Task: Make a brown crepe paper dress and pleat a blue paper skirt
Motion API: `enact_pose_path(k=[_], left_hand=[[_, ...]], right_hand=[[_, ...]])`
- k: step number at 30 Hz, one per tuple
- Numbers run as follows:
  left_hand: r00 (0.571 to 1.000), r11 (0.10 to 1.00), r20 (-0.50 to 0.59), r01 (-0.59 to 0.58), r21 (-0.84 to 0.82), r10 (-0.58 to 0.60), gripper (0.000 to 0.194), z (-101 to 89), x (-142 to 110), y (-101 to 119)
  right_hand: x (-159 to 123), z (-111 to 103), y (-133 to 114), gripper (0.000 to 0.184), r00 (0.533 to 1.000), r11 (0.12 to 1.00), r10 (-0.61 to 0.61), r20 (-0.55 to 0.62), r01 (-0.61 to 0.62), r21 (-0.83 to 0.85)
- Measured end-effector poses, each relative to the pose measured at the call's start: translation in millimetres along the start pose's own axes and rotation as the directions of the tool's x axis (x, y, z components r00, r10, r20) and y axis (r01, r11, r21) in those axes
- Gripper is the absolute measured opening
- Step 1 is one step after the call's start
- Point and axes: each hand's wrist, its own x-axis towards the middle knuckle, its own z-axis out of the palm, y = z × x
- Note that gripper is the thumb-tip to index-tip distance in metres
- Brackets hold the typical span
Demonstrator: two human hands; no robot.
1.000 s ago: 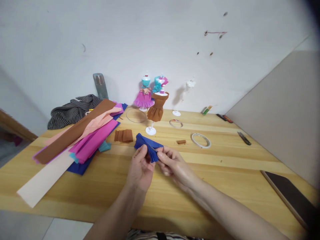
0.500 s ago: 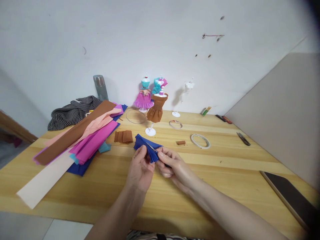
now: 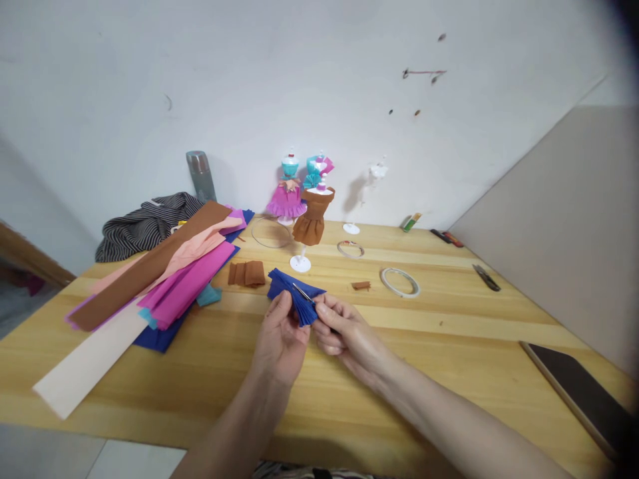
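My left hand [image 3: 279, 339] pinches the lower end of a pleated blue paper fan [image 3: 292, 289] above the wooden table [image 3: 449, 332]. My right hand [image 3: 344, 332] is closed beside it and holds a thin metal tool [image 3: 302, 292], likely small scissors or a needle, whose tip lies across the blue pleats. A folded brown paper piece [image 3: 246, 272] lies just behind the blue fan. Further back stand small dress forms: one in a brown paper dress [image 3: 312, 223], one in a pink dress [image 3: 287, 196].
Long paper strips in brown, pink, magenta, white and blue [image 3: 164, 273] lie at the left, by a striped cloth [image 3: 144, 223] and a grey bottle [image 3: 200, 174]. A tape ring [image 3: 399, 281], a wire ring [image 3: 351, 248], clippers [image 3: 486, 277] and a dark tablet [image 3: 584, 392] lie to the right.
The metal tool in my right hand has slid further up over the blue pleats. Both hands have stayed almost in place.
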Motion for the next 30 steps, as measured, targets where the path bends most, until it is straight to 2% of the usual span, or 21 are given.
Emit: enact_pose_path(k=[5, 8, 11, 14, 17, 19, 20, 23, 24, 26, 28, 30], left_hand=[[0.996, 0.997, -0.087, 0.005, -0.073, -0.012, 0.018, 12.5, -7.2, 5.9], [0.992, 0.994, -0.119, 0.024, -0.106, -0.036, 0.02, 17.0, -10.2, 9.3], [0.991, 0.994, -0.124, 0.035, -0.108, -0.048, 0.02, 17.4, -11.7, 10.2], [0.993, 0.996, -0.102, 0.044, -0.081, -0.052, 0.017, 15.1, -12.3, 9.6], [0.998, 0.998, -0.019, 0.064, -0.031, -0.064, 0.015, 11.6, -11.7, 9.2], [0.997, 0.997, 0.021, 0.08, 0.011, -0.08, 0.012, 9.2, -10.9, 9.0], [0.996, 0.996, 0.033, 0.087, 0.033, -0.088, 0.01, 8.0, -10.5, 9.0], [0.99, 0.988, 0.074, 0.109, 0.107, -0.117, 0.003, 4.9, -10.2, 9.3], [0.987, 0.984, 0.095, 0.113, 0.136, -0.126, 0.003, 3.9, -10.3, 9.6], [0.98, 0.976, 0.144, 0.107, 0.189, -0.135, 0.01, 2.3, -10.5, 10.8], [0.975, 0.973, 0.184, 0.087, 0.215, -0.128, 0.016, 1.2, -10.4, 12.6], [0.977, 0.976, 0.188, 0.063, 0.208, -0.103, 0.016, 1.0, -9.8, 14.2]], right_hand=[[-3.1, -1.9, -2.0, 0.029, 1.0, 1.0, -0.023, 0.003, 0.023, -0.015], [-5.5, -6.1, -3.7, 0.027, 0.986, 0.983, -0.163, -0.025, 0.16, -0.089], [-6.9, -11.7, -10.6, 0.03, 0.936, 0.913, -0.35, -0.03, 0.334, -0.236], [-5.7, -17.0, -25.8, 0.037, 0.899, 0.83, -0.438, -0.022, 0.395, -0.394], [0.5, -21.6, -44.7, 0.033, 0.885, 0.813, -0.461, -0.062, 0.393, -0.43], [7.4, -23.8, -54.5, 0.032, 0.893, 0.827, -0.445, -0.071, 0.379, -0.416], [11.2, -24.5, -57.5, 0.036, 0.913, 0.843, -0.404, -0.05, 0.35, -0.409], [22.5, -25.0, -58.6, 0.052, 0.975, 0.9, -0.189, 0.116, 0.219, -0.376], [25.5, -25.0, -57.0, 0.053, 0.977, 0.911, -0.12, 0.178, 0.179, -0.371], [30.1, -25.1, -53.1, 0.042, 0.966, 0.917, -0.034, 0.256, 0.132, -0.377], [32.2, -25.2, -50.1, 0.029, 0.964, 0.914, -0.032, 0.263, 0.135, -0.384], [32.1, -24.9, -49.0, 0.029, 0.97, 0.915, -0.062, 0.234, 0.149, -0.374]])
